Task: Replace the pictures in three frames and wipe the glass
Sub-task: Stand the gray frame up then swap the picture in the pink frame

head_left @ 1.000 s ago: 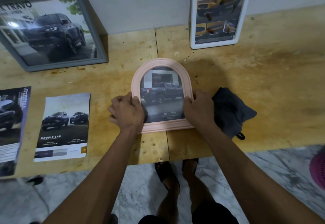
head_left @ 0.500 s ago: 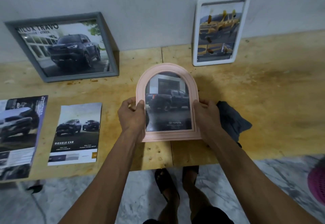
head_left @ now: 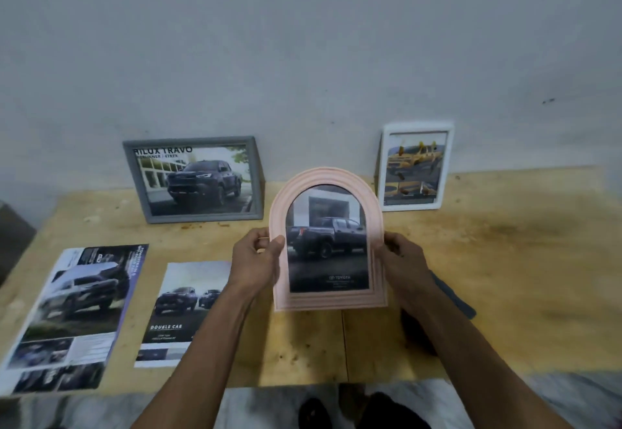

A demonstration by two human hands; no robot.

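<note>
Two hands point(head_left: 255, 260) point(head_left: 404, 260) hold pink frame point(head_left: 328, 300), truck picture point(head_left: 328, 243) inside.

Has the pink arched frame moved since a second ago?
Yes. The pink arched frame, flat on the table then, is now lifted upright by both hands, its top nearing the white frame.

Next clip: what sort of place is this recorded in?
Probably a plain workroom or home work area, not a shop floor: a rough plywood table set against a bare grey wall, with marble-patterned floor tiles below. Framed truck pictures lean on the wall.
</note>
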